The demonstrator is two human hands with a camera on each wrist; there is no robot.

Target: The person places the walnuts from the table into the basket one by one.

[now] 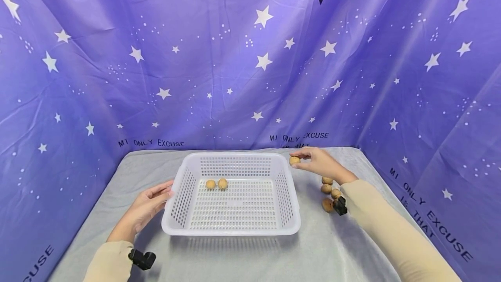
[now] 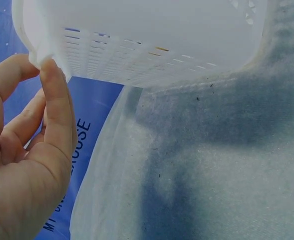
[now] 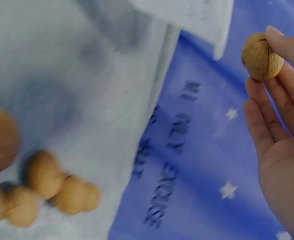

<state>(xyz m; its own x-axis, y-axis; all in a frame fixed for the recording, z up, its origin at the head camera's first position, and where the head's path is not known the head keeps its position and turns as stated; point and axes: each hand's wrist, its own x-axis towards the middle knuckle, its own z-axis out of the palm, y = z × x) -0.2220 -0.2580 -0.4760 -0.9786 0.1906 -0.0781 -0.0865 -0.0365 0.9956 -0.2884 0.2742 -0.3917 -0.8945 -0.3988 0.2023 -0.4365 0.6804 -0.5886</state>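
A white plastic basket (image 1: 235, 232) with perforated walls stands mid-table, and two walnuts (image 1: 222, 184) lie inside it toward the back left. My left hand (image 1: 145, 208) pinches the basket's left rim between thumb and fingers; the left wrist view shows this hand (image 2: 37, 135) at the rim's edge. Just outside the basket's back right corner, my right hand (image 1: 318, 162) holds one walnut (image 1: 294, 160) at its fingertips, raised above the table. In the right wrist view that walnut (image 3: 259, 57) shows its seam between thumb and fingers.
Several loose walnuts (image 1: 326, 189) lie on the grey cloth to the right of the basket, partly behind the right wrist's black camera (image 1: 340, 206). Blue star-printed curtains (image 1: 235, 77) close off the back and both sides of the cloth-covered table (image 1: 219, 262).
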